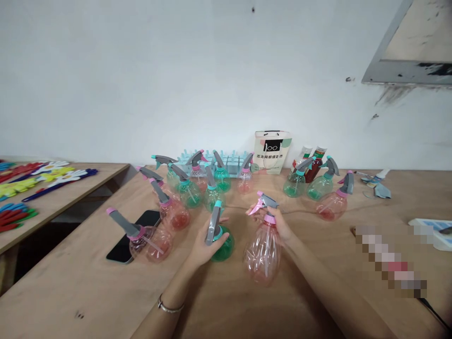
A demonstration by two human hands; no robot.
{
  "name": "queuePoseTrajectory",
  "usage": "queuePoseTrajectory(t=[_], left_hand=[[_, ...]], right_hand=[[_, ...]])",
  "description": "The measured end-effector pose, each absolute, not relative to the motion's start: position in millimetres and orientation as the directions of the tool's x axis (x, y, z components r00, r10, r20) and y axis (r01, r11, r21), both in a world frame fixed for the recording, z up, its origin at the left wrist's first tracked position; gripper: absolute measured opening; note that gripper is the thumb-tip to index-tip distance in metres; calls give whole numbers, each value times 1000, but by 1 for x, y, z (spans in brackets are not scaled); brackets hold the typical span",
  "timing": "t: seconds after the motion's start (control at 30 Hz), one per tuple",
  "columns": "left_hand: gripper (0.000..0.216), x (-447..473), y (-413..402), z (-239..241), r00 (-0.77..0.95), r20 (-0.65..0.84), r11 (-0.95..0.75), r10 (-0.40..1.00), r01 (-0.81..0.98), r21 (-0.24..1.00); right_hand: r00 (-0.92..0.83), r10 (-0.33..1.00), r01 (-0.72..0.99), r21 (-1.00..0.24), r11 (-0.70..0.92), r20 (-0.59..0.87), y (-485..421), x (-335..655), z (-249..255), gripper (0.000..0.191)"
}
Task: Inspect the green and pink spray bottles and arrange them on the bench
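Note:
My right hand is closed round the neck and grey trigger head of a clear pink spray bottle, which stands slightly tilted in front of me. To its left, my left hand wraps round a green spray bottle with a grey head and turquoise nozzle. A pink spray bottle sits left of that hand, near a black phone. Behind my hands more pink and green bottles stand in a loose group, among them a green one just beyond my left hand.
Against the wall are a light-blue rack, a paper bag and red-brown bottles. Three spray bottles, one of them pink, stand at right. A white tray lies at the right edge; colourful hand-shaped pieces cover a left table.

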State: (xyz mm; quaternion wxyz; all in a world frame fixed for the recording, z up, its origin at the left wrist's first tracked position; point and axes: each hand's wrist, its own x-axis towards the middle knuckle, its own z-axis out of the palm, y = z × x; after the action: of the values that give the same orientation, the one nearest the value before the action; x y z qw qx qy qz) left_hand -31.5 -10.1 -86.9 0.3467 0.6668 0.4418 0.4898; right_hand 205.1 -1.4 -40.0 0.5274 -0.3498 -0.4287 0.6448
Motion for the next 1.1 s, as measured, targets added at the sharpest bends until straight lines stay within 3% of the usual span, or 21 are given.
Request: queuePoseTrajectory(t=[0.1,0.27,0.5,0.7,0.8,0.9,1.0,1.1], left_hand=[[48,-32,-10,-88,129,360,-382,924,244,891],[50,-32,-10,-88,135,362,-385,922,241,891],[45,-34,-10,-88,132,364,-387,922,254,886],[43,-35,-10,-90,141,367,-392,920,261,882],[43,-34,-9,-91,138,359,-383,923,248,890],[42,-34,-9,-90,130,366,-387,922,253,887],[37,-33,-10,-89,124,373,-393,919,267,880],[33,-33,-10,-87,131,363,-386,922,274,881]], right_hand=[[-252,968,-376,-923,-79,20,-3,205,-40,40],[-86,996,-363,-931,-36,-5,-5,206,-39,40],[-182,982,-266,-964,9,59,-7,205,-34,39],[-100,994,-315,-949,13,47,-7,209,-35,39],[71,989,-210,-967,143,131,4,226,-32,38],[343,894,23,-954,299,288,21,253,-28,36],[569,728,209,-923,323,384,35,282,-28,42],[676,604,311,-906,287,423,44,306,-35,48]])
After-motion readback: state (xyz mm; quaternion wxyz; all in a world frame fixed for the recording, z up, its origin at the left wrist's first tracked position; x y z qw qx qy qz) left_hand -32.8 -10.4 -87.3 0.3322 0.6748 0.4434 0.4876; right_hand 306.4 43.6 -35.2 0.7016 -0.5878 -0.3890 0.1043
